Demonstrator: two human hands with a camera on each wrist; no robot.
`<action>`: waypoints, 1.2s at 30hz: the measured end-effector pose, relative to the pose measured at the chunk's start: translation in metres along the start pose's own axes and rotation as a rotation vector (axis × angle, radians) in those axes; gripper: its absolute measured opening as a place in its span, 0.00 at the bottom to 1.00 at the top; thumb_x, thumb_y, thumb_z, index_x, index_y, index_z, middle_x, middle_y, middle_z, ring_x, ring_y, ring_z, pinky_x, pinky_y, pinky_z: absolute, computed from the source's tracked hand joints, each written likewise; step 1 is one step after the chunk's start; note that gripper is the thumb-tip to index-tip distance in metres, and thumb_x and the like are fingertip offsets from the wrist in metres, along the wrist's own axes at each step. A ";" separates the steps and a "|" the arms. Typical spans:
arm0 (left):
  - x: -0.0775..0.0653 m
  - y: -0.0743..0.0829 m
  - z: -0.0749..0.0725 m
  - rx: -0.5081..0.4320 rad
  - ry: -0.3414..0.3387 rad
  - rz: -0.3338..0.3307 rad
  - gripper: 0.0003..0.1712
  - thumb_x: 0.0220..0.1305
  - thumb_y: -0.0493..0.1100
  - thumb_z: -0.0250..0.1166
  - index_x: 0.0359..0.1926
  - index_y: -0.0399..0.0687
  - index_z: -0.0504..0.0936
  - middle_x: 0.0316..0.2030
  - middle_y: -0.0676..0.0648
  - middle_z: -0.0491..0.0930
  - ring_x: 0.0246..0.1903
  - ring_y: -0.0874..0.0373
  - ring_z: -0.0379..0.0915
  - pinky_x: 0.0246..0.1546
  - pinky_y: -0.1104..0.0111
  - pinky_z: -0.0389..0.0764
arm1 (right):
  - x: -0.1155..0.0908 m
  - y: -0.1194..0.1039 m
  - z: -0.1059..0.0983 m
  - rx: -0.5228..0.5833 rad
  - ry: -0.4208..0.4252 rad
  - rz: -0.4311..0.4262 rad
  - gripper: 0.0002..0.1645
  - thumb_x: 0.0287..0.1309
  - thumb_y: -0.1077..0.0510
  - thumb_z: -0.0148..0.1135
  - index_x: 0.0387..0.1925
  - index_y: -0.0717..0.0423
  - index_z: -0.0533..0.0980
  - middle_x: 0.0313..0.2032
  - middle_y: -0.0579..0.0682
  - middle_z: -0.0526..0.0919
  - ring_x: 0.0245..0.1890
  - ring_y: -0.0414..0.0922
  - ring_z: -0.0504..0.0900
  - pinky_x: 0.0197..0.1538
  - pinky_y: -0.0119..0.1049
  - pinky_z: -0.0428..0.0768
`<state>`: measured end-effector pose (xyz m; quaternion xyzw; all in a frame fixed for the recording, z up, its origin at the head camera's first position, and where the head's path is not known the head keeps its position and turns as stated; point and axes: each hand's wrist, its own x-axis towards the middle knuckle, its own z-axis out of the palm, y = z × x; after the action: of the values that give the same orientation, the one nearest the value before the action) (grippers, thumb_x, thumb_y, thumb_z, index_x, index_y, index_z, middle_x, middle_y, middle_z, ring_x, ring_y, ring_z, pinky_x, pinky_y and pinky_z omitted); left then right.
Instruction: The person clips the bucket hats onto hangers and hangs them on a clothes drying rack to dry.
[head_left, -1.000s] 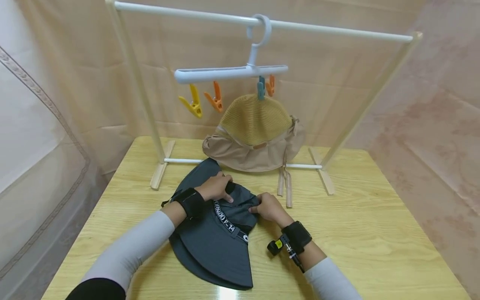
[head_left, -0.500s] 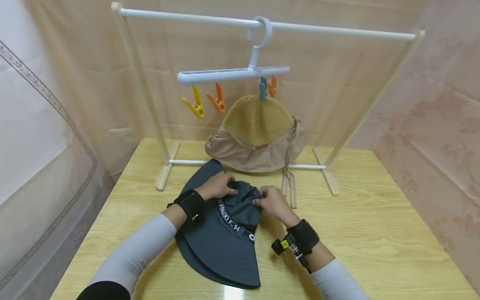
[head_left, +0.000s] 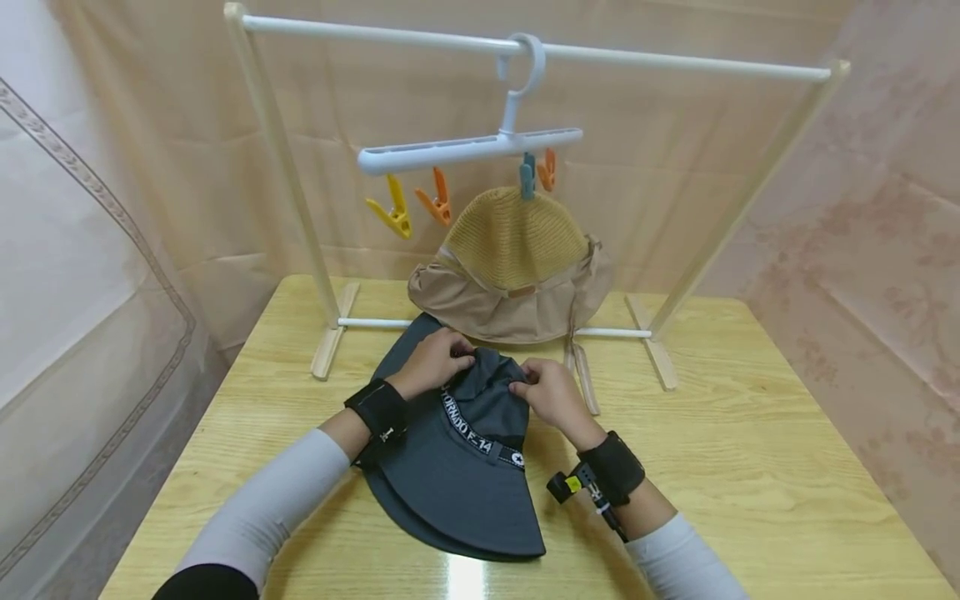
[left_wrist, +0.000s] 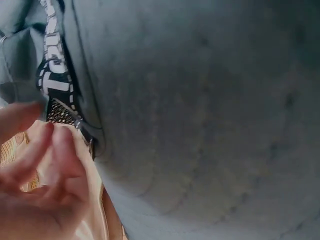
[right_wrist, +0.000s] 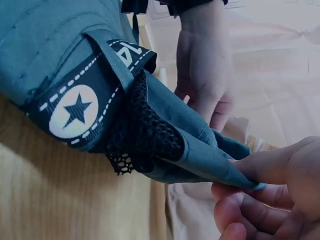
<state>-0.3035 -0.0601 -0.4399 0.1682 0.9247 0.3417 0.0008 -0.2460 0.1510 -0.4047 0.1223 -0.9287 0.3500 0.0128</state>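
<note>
A dark grey bucket hat (head_left: pixel 457 483) lies folded flat, its wide brim toward the person and its crown away. A black band (head_left: pixel 472 433) with white lettering runs round it; a star emblem (right_wrist: pixel 75 111) shows on the band in the right wrist view. My left hand (head_left: pixel 435 362) holds the left end of the crown, fingers curled; in the left wrist view its fingertips (left_wrist: pixel 62 135) are beside the band. My right hand (head_left: pixel 555 396) pinches the crown's right corner between thumb and fingers. Black mesh lining (right_wrist: pixel 150 130) shows inside the crown.
Behind stands a rack with a white top rail (head_left: pixel 660 62). From it hangs a white hanger (head_left: pixel 472 148) with yellow (head_left: pixel 397 212), orange (head_left: pixel 438 200) and teal (head_left: pixel 528 177) clips. The teal clip holds a straw-and-beige hat (head_left: pixel 517 250), close behind the grey hat, over the wooden table (head_left: pixel 750 467).
The grey hat has shifted to the right and slightly away from the person. Both hands have moved with it, keeping at the two ends of the crown.
</note>
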 end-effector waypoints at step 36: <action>-0.003 0.015 -0.020 -0.389 -0.003 0.336 0.18 0.68 0.43 0.62 0.56 0.43 0.80 0.43 0.43 0.81 0.33 0.57 0.71 0.36 0.69 0.73 | -0.001 -0.027 -0.034 -0.111 0.050 -0.250 0.10 0.55 0.60 0.69 0.40 0.57 0.86 0.37 0.54 0.88 0.33 0.47 0.84 0.36 0.38 0.79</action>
<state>-0.2984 -0.0633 -0.4154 0.3169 0.8005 0.5082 -0.0223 -0.2406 0.1544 -0.3615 0.2272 -0.9236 0.2965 0.0860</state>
